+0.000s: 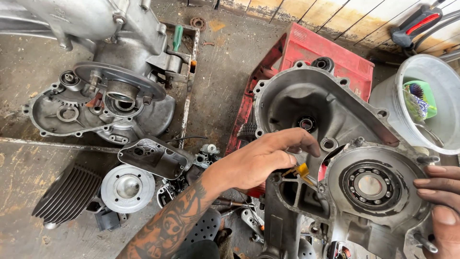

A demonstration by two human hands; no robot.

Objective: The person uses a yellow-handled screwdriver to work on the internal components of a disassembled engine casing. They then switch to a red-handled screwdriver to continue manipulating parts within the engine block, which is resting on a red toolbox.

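From here I see my left hand (pixel 261 160) stretched over the grey engine crankcase half (pixel 335 144), fingers curled down and pinching a small yellow-handled tool (pixel 302 170) whose tip sits at the casing's edge, just left of the round ball bearing (pixel 370 185). My right hand (pixel 441 211) comes in from the right edge, fingers laid flat against the casing's rim beside the bearing; it steadies the casing rather than closing around anything. The crankcase lies open side up, resting partly on a red plastic case (pixel 306 50) on the concrete floor (pixel 28 158).

To the right of the casing stands a white bucket (pixel 433 72) with a green item inside. On the floor to the left lies a second crankcase half (pixel 103 105) with gears and a round plate, and nearer to me a finned cylinder (pixel 67 194), a round cylinder head (pixel 127 188) and a small dark cover (pixel 155 156), all well apart from my hands.
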